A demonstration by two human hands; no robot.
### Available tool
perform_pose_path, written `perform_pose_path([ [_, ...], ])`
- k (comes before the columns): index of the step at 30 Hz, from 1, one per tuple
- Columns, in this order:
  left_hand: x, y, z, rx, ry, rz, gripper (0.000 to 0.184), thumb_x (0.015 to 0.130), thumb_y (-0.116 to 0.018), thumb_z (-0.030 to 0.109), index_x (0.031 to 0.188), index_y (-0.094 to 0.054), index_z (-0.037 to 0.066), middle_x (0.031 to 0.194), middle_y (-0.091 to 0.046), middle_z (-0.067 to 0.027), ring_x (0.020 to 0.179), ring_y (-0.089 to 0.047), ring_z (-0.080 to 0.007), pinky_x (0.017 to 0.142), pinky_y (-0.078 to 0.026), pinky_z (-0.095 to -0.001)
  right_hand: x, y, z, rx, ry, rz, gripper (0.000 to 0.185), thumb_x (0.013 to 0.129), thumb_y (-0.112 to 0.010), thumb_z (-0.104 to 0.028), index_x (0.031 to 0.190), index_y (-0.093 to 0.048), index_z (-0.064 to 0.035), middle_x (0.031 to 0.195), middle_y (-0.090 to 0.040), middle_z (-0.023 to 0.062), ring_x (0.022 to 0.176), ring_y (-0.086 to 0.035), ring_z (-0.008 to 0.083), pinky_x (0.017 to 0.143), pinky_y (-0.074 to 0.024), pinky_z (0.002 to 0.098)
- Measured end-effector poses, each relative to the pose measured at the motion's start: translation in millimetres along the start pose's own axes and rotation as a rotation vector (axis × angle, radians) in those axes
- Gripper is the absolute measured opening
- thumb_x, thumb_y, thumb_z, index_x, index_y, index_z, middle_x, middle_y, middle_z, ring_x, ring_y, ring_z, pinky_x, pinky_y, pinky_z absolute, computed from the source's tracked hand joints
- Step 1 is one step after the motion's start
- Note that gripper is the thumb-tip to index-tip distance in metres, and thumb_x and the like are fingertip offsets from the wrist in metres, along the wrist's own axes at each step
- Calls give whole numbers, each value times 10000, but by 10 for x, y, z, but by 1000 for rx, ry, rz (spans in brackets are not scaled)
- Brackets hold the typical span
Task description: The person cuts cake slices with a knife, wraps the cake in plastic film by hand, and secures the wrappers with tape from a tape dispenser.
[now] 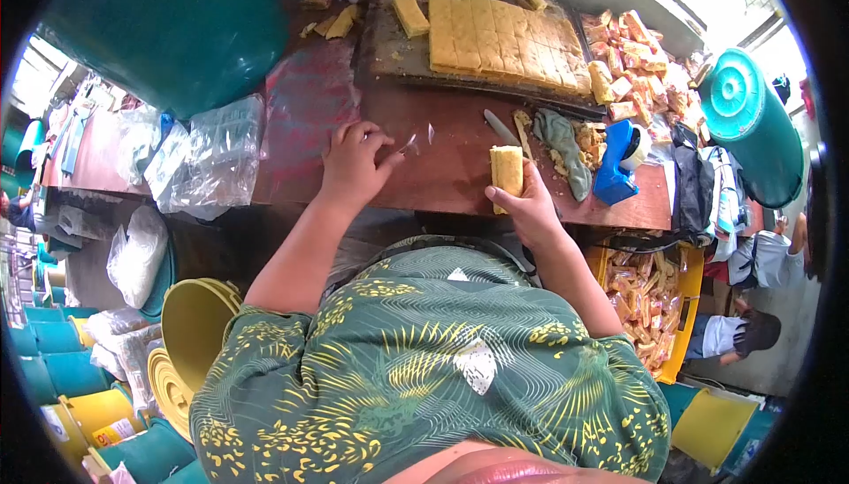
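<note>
Head view: brown worktable [416,175], with a tray [398,64] of cut yellow cake [504,38], and wrapped pieces [638,64] heaped beside it. Right hand [531,205], clamped on one upright cake bar [507,175] at the table's near edge; left hand [355,164], well apart, fingers spread near a clear plastic scrap [410,144].

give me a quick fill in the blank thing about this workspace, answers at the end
The upright yellow cake piece is in the person's ____ hand.
The tape dispenser on the table is ____.
The large cut slab of cake lies on a dark ____.

Missing words: right; blue; tray.
</note>
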State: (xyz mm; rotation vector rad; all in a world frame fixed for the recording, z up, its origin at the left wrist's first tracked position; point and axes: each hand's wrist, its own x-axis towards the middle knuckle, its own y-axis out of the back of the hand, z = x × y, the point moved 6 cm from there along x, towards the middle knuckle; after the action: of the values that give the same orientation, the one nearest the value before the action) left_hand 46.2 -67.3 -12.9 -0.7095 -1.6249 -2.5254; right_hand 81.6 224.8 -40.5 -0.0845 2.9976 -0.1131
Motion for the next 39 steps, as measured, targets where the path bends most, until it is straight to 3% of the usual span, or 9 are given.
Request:
perform_pose_path([
  [4, -7, -32, -136, -211, 114, -9, 201, 930, -740, 226, 1065, -681, 89, 1201, -676, -118, 1169, -611, -368, 1073, -454, -482, 69, -6, -1, -31, 37, -79, 609, 874, -780, 2, 1404, -483, -40, 1221, -620, 52, 1110, -612, 151, 976, -505, 322],
  [7, -116, -11, -9, -808, 176, 277, 115, 931, -736, 234, 967, -692, 135, 1197, -690, -54, 1169, -622, -342, 1064, -431, -475, 248, 166, 22, 53, 73, -29, 545, 920, -731, 8, 1407, -491, -43, 1187, -632, 33, 1059, -622, 117, 938, -513, 287],
  [9, -185, 20, 376, -647, -114, 218, 165, 936, -748, 252, 1011, -667, 129, 1262, -673, -72, 1312, -574, -368, 1136, -398, -511, 338, 314, -21, 142, 120, 46, 461, 972, -687, -28, 1393, -499, -41, 1232, -657, 67, 1034, -655, 145, 913, -548, 322],
  [11, -257, -91, 764, -379, -276, -152, 249, 940, -750, 331, 1089, -672, 147, 1326, -654, -78, 1405, -502, -372, 1195, -299, -592, 325, 373, -103, 351, 121, 47, 432, 992, -679, -50, 1388, -507, -43, 1298, -651, 81, 1090, -667, 175, 936, -564, 357],
  [15, -336, -302, 868, -369, -289, -432, 452, 916, -740, 451, 1254, -669, 161, 1446, -586, -91, 1462, -426, -368, 1215, -259, -619, 238, 275, -389, 329, 238, 5, 545, 962, -724, -36, 1458, -501, -11, 1300, -651, 78, 1136, -630, 152, 984, -509, 309],
  [22, -271, -196, 304, 4, -52, -302, 741, 841, -777, 545, 1426, -576, 137, 1507, -529, -15, 1483, -377, -301, 1199, -290, -576, 168, -274, -660, -662, 471, -266, 629, 829, -855, -89, 1406, -604, -77, 1329, -664, 138, 1214, -649, 238, 1035, -517, 371],
  [27, -305, -184, 291, 26, -33, -300, 776, 818, -789, 562, 1426, -576, 129, 1506, -520, 5, 1489, -367, -294, 1217, -264, -571, 432, -609, -483, -814, 575, -377, 603, 781, -841, -109, 1344, -632, -62, 1283, -685, 171, 1214, -632, 384, 1060, -500, 456],
  [36, -292, -141, 309, 2, -27, -299, 756, 818, -797, 540, 1413, -592, 123, 1477, -543, -31, 1476, -386, -292, 1216, -264, -560, 549, -517, -259, -879, 543, -442, 554, 750, -883, -150, 1264, -686, -85, 1295, -686, 123, 1191, -645, 353, 1034, -511, 444],
  [39, -156, -57, 279, -84, -22, -294, 681, 835, -789, 518, 1349, -641, 96, 1415, -593, -103, 1415, -455, -322, 1184, -329, -531, 217, -481, -479, -1093, 780, -160, 590, 745, -889, -224, 1294, -690, -139, 1331, -651, 87, 1229, -605, 335, 1067, -468, 467],
])
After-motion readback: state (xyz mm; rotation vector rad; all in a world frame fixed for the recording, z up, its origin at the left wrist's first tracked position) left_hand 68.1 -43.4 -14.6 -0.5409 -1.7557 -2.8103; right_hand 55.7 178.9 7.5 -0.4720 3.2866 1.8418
